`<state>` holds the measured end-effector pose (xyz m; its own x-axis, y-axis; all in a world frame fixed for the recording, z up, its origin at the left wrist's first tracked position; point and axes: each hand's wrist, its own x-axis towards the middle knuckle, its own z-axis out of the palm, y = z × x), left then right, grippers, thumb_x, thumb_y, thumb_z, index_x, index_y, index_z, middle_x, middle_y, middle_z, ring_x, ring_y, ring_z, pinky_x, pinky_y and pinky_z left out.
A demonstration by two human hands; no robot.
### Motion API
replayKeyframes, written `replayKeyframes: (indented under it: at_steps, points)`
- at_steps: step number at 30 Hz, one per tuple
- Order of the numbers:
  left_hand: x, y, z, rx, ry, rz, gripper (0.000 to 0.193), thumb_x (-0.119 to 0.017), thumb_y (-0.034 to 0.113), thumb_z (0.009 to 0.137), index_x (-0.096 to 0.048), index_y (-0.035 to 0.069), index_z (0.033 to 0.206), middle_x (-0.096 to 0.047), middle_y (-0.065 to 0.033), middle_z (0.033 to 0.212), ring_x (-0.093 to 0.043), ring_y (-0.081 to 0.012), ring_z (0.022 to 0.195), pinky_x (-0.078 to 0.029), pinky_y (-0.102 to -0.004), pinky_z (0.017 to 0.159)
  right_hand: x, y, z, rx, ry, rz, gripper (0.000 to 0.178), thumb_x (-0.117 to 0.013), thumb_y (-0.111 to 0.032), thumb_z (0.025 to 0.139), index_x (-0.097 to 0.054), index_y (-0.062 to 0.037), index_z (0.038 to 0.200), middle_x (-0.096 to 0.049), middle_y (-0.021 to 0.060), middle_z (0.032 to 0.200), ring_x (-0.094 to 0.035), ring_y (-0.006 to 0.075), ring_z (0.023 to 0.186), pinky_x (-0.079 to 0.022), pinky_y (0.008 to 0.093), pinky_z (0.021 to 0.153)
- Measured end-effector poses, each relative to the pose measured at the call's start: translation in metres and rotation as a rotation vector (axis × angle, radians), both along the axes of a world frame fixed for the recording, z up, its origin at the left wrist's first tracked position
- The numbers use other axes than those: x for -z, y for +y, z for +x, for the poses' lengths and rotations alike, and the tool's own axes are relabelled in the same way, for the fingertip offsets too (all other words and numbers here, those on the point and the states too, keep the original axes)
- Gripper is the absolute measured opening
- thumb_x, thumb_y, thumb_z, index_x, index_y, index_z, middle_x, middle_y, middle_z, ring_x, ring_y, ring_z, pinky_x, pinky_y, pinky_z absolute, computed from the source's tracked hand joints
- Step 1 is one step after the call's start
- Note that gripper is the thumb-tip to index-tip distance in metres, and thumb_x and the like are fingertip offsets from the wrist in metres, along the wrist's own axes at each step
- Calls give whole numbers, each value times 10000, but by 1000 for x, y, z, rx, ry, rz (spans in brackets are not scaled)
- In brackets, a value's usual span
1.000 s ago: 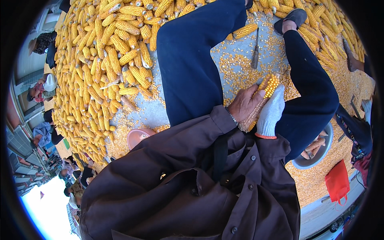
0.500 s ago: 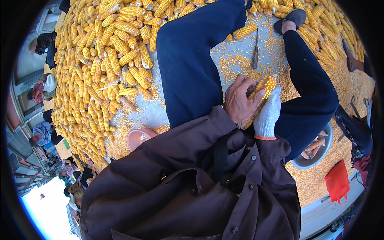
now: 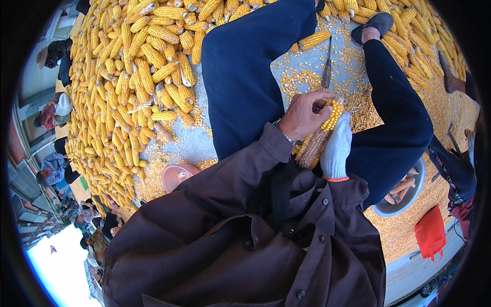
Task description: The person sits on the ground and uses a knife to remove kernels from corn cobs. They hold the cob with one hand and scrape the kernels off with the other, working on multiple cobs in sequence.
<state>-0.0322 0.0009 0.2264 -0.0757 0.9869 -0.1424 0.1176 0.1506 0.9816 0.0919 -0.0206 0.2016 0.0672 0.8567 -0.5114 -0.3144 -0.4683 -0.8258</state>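
Between my knees I hold a partly stripped ear of corn [image 3: 312, 148]. Yellow kernels cover its far tip, while much of its near side shows pale cob. My bare left hand [image 3: 306, 115] is closed, with thumb and fingers pinching the kernels near the tip. A white knitted glove with an orange cuff covers my right hand [image 3: 335, 152], which grips the ear from its right side; the glove partly hides the fingers and the ear. Beyond the hands, a screwdriver-like tool [image 3: 327, 71] with a dark handle lies among loose kernels [image 3: 296, 79].
A large heap of corn ears [image 3: 128, 92] rises at the left and continues along the far side. At my right stands a grey basin [image 3: 407, 197] with stripped cobs, near a red bag [image 3: 430, 231]. A pink basin [image 3: 179, 176] sits at left. Other people are around the edges.
My left hand has shifted back and to the left along the ear, baring its wrist band and more of the pale cob. The gloved hand has moved slightly toward me.
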Motion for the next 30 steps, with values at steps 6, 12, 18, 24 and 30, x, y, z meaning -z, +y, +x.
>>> replayKeyframes:
  at_steps: [6,12,18,24,30]
  points:
    - [-4,5,-12,131,34,-101,294,-587,-16,804,-627,-51,1093,-641,-71,802,-606,-65,736,-497,-223,660,17,-5,2,-90,-202,76,448,-414,-307,1021,-501,58,1265,-591,117,1163,-561,160,1033,-452,288,890]
    - [-2,3,-13,83,7,-6,289,-556,-34,813,-616,-52,1095,-674,-99,866,-647,-103,818,-516,-238,707,19,-8,3,-115,-225,109,470,-405,-306,1023,-486,82,1275,-591,145,1175,-562,180,1051,-451,300,900]
    - [0,1,-11,76,-108,0,230,-567,1,859,-622,-63,1073,-674,-96,928,-650,-113,847,-524,-246,746,13,-6,0,-80,-145,53,469,-413,-309,1020,-486,79,1274,-594,132,1154,-564,165,1026,-459,292,869]
    - [1,5,-9,17,-107,5,181,-630,30,802,-651,-62,956,-678,-121,803,-655,-120,711,-530,-255,662,16,-8,2,-115,-234,79,457,-419,-311,1019,-501,69,1258,-603,124,1118,-567,155,998,-462,290,858]
    - [4,8,-10,-19,-165,-28,124,-647,1,773,-661,-63,879,-668,-75,760,-625,-79,668,-518,-229,629,16,-9,0,-115,-159,63,445,-419,-322,1019,-533,62,1214,-611,114,1085,-573,146,959,-471,289,828]
